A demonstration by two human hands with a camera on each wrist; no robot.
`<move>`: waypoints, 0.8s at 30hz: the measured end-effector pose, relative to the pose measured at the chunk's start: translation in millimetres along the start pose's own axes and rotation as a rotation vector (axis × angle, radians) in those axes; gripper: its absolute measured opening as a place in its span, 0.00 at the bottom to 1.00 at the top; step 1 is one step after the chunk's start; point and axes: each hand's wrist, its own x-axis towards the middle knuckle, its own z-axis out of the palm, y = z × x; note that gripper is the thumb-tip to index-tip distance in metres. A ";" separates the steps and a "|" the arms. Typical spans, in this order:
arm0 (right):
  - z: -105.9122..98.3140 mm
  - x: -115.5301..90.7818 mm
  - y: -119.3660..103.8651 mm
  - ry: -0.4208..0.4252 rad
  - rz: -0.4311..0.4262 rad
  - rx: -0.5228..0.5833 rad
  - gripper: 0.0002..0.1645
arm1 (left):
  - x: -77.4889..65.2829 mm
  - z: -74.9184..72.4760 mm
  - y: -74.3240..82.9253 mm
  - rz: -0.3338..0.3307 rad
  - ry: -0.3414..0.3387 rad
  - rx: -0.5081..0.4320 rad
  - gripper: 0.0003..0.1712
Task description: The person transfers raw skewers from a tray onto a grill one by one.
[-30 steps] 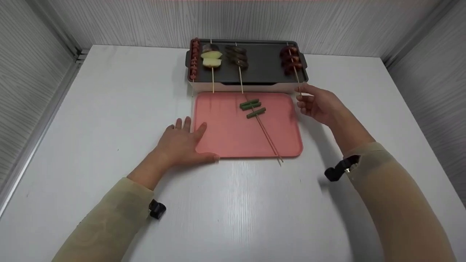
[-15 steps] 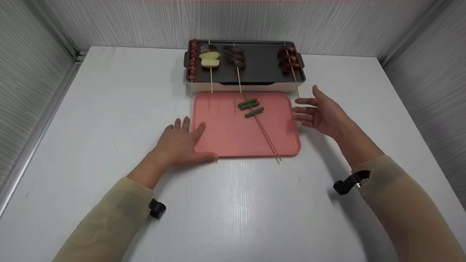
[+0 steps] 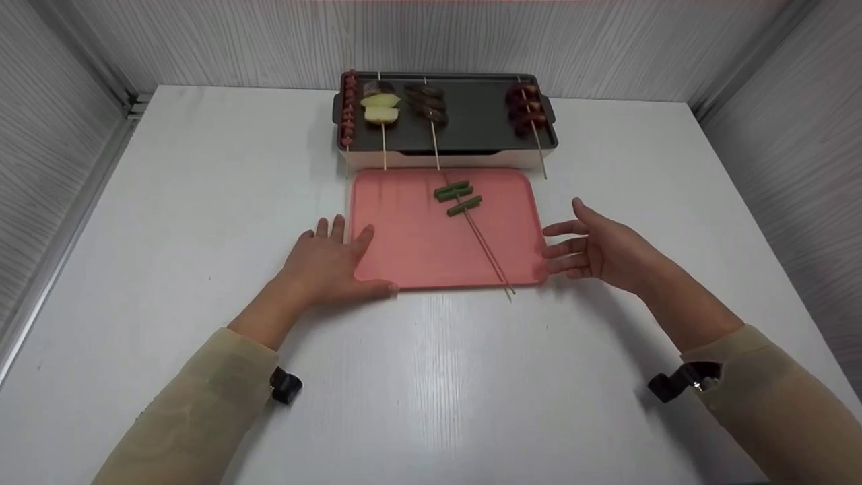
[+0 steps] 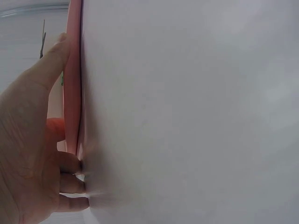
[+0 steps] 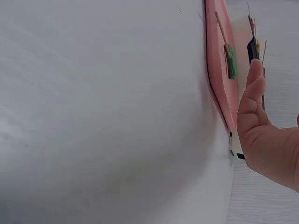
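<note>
A pink tray (image 3: 417,252) lies on the white table, a skewer of green vegetable pieces (image 3: 465,205) slanting across its right half. My left hand (image 3: 326,266) rests spread at the tray's lower left corner, thumb along the front edge. Beside the tray's right edge, my right hand (image 3: 606,252) has its fingers extended and holds nothing; whether the fingertips touch the rim I cannot tell. Behind the tray stands a dark grill plate (image 3: 478,121) on a pale base. On its right side lies a skewer of dark red pieces (image 3: 528,111), the stick overhanging the front.
On the grill's left lie a skewer of small red pieces (image 3: 348,111), a skewer with pale yellow slices (image 3: 382,111) and a skewer of brown pieces (image 3: 427,104). Grey wood-grain panels (image 3: 269,40) stand behind and beside the table.
My right hand has let go of the dark red skewer's stick and moved toward me along the tray's right side. The left hand stays at its corner.
</note>
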 end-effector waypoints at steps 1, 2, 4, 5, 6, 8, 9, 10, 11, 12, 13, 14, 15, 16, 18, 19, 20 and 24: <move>1.7 -1.0 1.7 -0.015 0.001 -0.004 0.51 | -0.2 0.1 -0.5 0.000 0.002 0.002 0.68; 3.7 -2.1 3.2 -0.025 0.005 -0.007 0.51 | -0.2 0.3 -0.8 -0.001 0.003 0.003 0.68; 7.7 -3.8 5.9 -0.042 0.012 -0.013 0.51 | 0.1 0.7 -1.4 0.000 0.007 0.005 0.68; 9.8 -4.4 7.0 -0.049 0.017 -0.016 0.51 | 0.3 0.9 -1.6 0.001 0.008 0.007 0.68; 12.1 -4.9 8.1 -0.058 0.021 -0.020 0.51 | 0.5 1.0 -1.8 0.002 0.011 0.009 0.68; 16.8 -5.8 10.2 -0.073 0.033 -0.033 0.50 | 0.5 1.2 -1.8 0.004 0.014 0.010 0.68; 19.2 -6.1 11.2 -0.085 0.037 -0.041 0.49 | 0.5 1.2 -2.0 0.004 0.014 0.012 0.68; 21.5 -6.2 12.1 -0.099 0.043 -0.048 0.48 | 0.5 1.3 -1.9 0.004 0.015 0.013 0.68; 23.7 -6.1 13.2 -0.112 0.046 -0.059 0.48 | 0.6 1.5 -2.0 0.005 0.016 0.012 0.68; 25.8 -6.1 14.2 -0.123 0.053 -0.068 0.47 | 0.5 1.5 -1.9 0.004 0.016 0.011 0.68; 27.5 -6.0 15.2 -0.134 0.059 -0.076 0.46 | 0.4 1.6 -1.8 0.003 0.014 0.010 0.68; 29.3 -6.0 16.0 -0.142 0.067 -0.081 0.45 | 0.4 1.7 -1.8 0.002 0.013 0.009 0.68; 30.8 -5.9 16.7 -0.148 0.075 -0.084 0.45 | 0.4 1.8 -1.6 0.002 0.013 0.008 0.68; 32.0 -5.8 17.5 -0.152 0.082 -0.088 0.45 | 0.4 1.9 -1.5 0.003 0.014 0.006 0.68; 34.1 -5.7 18.5 -0.153 0.094 -0.085 0.46 | 0.5 2.1 -1.5 0.003 0.012 0.003 0.68; 34.8 -5.5 19.0 -0.153 0.096 -0.086 0.46 | 0.5 2.1 -1.6 0.004 0.012 0.002 0.68; 35.7 -5.4 19.3 -0.154 0.096 -0.084 0.47 | 0.6 2.0 -1.6 0.005 0.013 0.003 0.68; 38.9 -3.8 20.8 -0.167 0.084 -0.084 0.47 | 0.6 1.5 -1.8 0.008 0.009 0.010 0.68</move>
